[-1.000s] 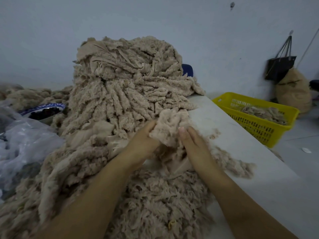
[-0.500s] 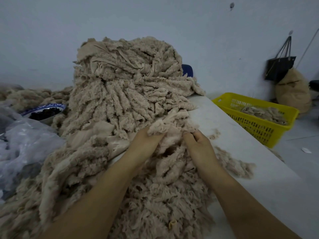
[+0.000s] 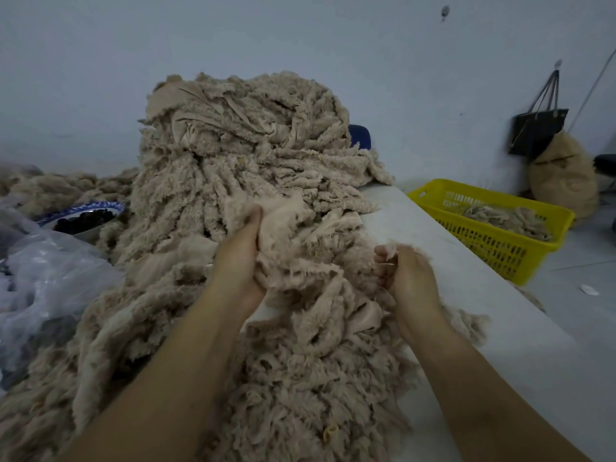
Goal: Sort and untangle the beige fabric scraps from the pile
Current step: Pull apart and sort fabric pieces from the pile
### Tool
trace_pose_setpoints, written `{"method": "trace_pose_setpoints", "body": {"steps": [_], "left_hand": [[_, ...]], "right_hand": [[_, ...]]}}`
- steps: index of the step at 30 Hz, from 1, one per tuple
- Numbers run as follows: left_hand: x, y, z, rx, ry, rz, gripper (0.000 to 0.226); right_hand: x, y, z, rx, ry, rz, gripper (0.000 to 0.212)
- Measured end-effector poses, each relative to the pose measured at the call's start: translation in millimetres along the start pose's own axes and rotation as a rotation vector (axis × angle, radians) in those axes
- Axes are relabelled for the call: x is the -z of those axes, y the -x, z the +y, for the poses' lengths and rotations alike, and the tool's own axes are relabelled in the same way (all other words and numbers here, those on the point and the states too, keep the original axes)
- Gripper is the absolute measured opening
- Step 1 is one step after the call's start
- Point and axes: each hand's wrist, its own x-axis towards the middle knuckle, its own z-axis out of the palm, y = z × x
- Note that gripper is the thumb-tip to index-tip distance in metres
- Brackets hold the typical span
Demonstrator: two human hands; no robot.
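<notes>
A tall pile of beige fleecy fabric scraps (image 3: 240, 155) rises at the back of the white table (image 3: 473, 295) and spills toward me across its left half. My left hand (image 3: 240, 258) grips a beige scrap (image 3: 286, 235) at the front of the pile, thumb pointing up along it. My right hand (image 3: 406, 278) has its fingers curled into the tangled scraps beside it, pinching a tuft at the fingertips. The two hands are a hand's width apart, with bunched fabric between them.
A yellow plastic basket (image 3: 430, 195) holding some beige scraps stands right of the table. A blue-rimmed bowl of dark items (image 3: 83, 218) and a clear plastic bag (image 3: 50, 278) lie at left. A dark bag (image 3: 536, 131) and a beige sack (image 3: 563, 175) are at the wall.
My hands have moved apart: the left lifted its scrap upward and left, the right slid right and down, pulling the tangled fabric between them open.
</notes>
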Motion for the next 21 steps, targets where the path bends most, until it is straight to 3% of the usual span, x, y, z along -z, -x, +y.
{"method": "trace_pose_setpoints", "body": {"steps": [2,5,8,12,15,19,21], "left_hand": [[0.8,-0.7,3.0,-0.023,0.024,0.021,0.04],[3.4,-5.0,2.8,0.008,0.122,0.032,0.042],[3.8,-7.6,2.5,0.052,0.18,-0.064,0.06],[-0.7,-5.6,4.2,0.039,0.159,-0.078,0.061],[-8.3,-2.7,3.7,0.016,0.075,-0.038,0.041],[-21.3,4.8,-4.5,0.063,0.003,-0.053,0.026],[-26.7,10.4,-8.2,0.131,0.057,-0.071,0.029]], "right_hand": [[1.5,2.4,-1.1,0.017,-0.007,-0.018,0.052],[-0.5,12.2,0.4,0.069,0.23,-0.133,0.076],[-6.5,24.0,0.1,0.241,0.357,-0.306,0.067],[-14.2,37.4,3.8,0.375,0.523,-0.572,0.068],[-19.9,40.9,5.1,0.591,0.64,-0.474,0.067],[-25.5,45.1,-2.5,1.011,0.615,-0.192,0.032],[-26.7,48.2,-3.9,1.076,0.677,-0.232,0.03]]}}
